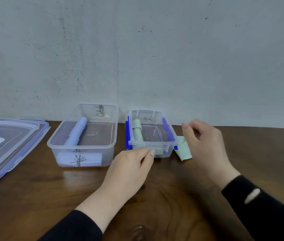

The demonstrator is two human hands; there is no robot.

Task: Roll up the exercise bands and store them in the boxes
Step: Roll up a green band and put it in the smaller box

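So there are two clear plastic boxes on a dark wooden table (155, 197), pushed up near a grey wall (137, 49). The larger box (84, 145) on the left has a rolled blue band (76, 132) lying in it, leaning against the left side. The smaller box (152, 134), with blue clips, holds a rolled green band (137, 130) along its left wall. Another green band (183, 150) sits on the table just beside that box's right end, partly hidden by the right hand (205, 145), whose fingers are loosely curled above it, holding nothing as far as one can see. The left hand (130, 166) has its fingertips at the small box's front rim; actual grip is hard to tell. A blue-edged lid (7, 146) lies far left.
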